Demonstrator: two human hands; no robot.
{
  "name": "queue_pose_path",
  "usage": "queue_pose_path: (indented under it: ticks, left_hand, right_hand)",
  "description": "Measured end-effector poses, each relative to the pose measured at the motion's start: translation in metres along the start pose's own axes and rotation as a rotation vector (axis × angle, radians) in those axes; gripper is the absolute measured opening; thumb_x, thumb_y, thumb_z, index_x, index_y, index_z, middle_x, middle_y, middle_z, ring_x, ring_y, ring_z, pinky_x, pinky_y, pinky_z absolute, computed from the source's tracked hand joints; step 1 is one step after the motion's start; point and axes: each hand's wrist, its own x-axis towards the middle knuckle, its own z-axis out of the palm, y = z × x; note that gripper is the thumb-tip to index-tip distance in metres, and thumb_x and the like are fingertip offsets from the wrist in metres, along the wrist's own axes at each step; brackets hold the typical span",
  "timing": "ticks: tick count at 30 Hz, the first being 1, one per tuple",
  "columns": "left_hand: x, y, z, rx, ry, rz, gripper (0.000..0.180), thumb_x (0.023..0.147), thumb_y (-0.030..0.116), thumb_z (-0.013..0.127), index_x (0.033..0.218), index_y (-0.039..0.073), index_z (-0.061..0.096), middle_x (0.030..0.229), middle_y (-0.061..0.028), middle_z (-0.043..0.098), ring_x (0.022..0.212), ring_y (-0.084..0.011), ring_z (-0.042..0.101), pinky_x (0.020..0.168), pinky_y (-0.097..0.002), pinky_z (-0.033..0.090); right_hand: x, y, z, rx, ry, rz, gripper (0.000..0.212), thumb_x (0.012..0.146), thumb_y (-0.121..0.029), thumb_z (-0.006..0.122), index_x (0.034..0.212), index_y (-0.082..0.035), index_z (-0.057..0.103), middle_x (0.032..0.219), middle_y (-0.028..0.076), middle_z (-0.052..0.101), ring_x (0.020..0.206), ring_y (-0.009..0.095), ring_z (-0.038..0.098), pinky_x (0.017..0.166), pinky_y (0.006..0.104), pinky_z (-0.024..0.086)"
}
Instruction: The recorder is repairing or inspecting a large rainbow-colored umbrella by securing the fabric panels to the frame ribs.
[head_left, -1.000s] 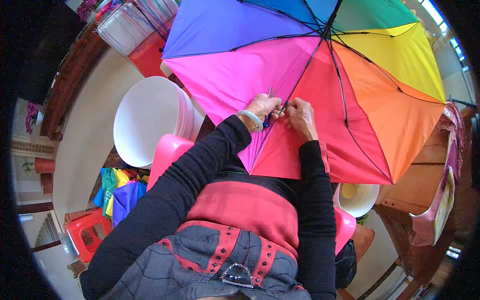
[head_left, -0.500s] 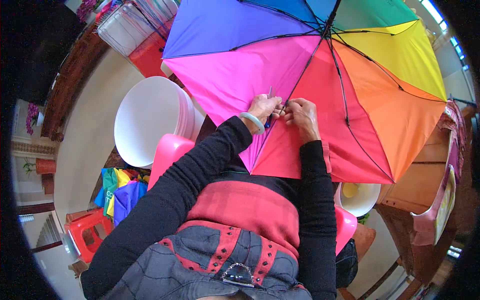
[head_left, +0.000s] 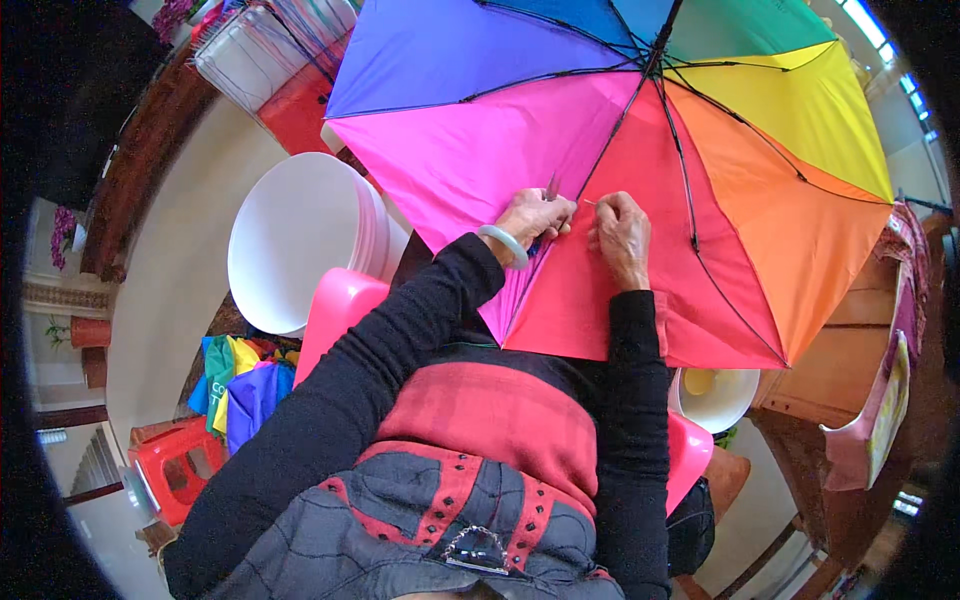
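Note:
A rainbow-coloured umbrella [head_left: 690, 310] lies open across my lap, its inner side with the black ribs facing me. My left hand [head_left: 535, 217], with a pale bangle at the wrist, is closed at the rib on the seam between the pink and red panels. A pointed metal blade [head_left: 552, 186] sticks up from that hand and a bit of blue shows below it; they look like small scissors, mostly hidden. My right hand [head_left: 622, 235] is over the red panel, thumb and finger pinched on a thin, pale needle [head_left: 590, 202] that points toward my left hand.
At my left stands a large white bucket [head_left: 290, 240], with folded coloured cloth [head_left: 255, 395] and a red stool [head_left: 175, 465] nearer. A smaller white bucket [head_left: 735, 400] is at the right. Pink chair arms [head_left: 345, 305] flank me. Strands hang over a white box [head_left: 250, 60] at the far left.
My right hand has drawn away to the right from my left hand, and the needle now shows between them. My left hand has shifted slightly right, its fingers more closed.

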Motion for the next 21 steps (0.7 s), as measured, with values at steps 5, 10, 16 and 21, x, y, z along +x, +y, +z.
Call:
queue_pose_path:
  ticks: [5, 10, 16, 21]
  left_hand:
    - [0.009, -0.009, -0.004, 0.223, -0.018, 0.123, 0.015, 0.077, 0.016, 0.057, 0.067, 0.005, 0.055, 0.055, -0.0016, 0.052, 0.048, -0.0073, 0.048, 0.045, -0.0209, 0.037]
    - [0.013, -0.010, 0.000, 0.300, 0.056, 0.176, 0.008, 0.074, 0.010, 0.057, 0.070, 0.004, 0.054, 0.054, -0.0013, 0.051, 0.049, -0.0084, 0.048, 0.043, -0.0217, 0.037]
    - [-0.003, 0.002, 0.002, 0.333, 0.078, 0.212, 0.008, 0.070, 0.007, 0.056, 0.072, 0.000, 0.052, 0.057, -0.0052, 0.054, 0.049, -0.0120, 0.052, 0.046, -0.0260, 0.043]
    - [0.000, -0.008, 0.002, 0.324, 0.085, 0.420, 0.013, 0.073, 0.011, 0.056, 0.078, 0.000, 0.054, 0.064, -0.0037, 0.054, 0.052, -0.0100, 0.051, 0.047, -0.0252, 0.041]
  right_hand:
    - [0.000, -0.026, 0.012, 0.522, -0.149, 0.202, 0.012, 0.083, -0.008, 0.044, 0.078, 0.000, 0.051, 0.060, 0.007, 0.055, 0.050, 0.013, 0.054, 0.041, 0.0246, 0.044]
    - [0.000, -0.017, 0.011, 0.575, -0.135, 0.266, 0.010, 0.084, -0.010, 0.045, 0.082, -0.002, 0.049, 0.065, 0.005, 0.053, 0.050, 0.011, 0.052, 0.046, 0.0225, 0.046]
    - [-0.001, -0.016, 0.008, 0.788, -0.095, 0.328, 0.008, 0.084, -0.007, 0.046, 0.081, 0.000, 0.048, 0.069, 0.007, 0.054, 0.053, 0.013, 0.053, 0.045, 0.0239, 0.048]
    - [0.004, -0.025, -0.001, 0.799, 0.032, 0.248, 0.005, 0.083, -0.005, 0.049, 0.083, 0.000, 0.048, 0.070, 0.006, 0.054, 0.054, 0.013, 0.055, 0.046, 0.0238, 0.048]
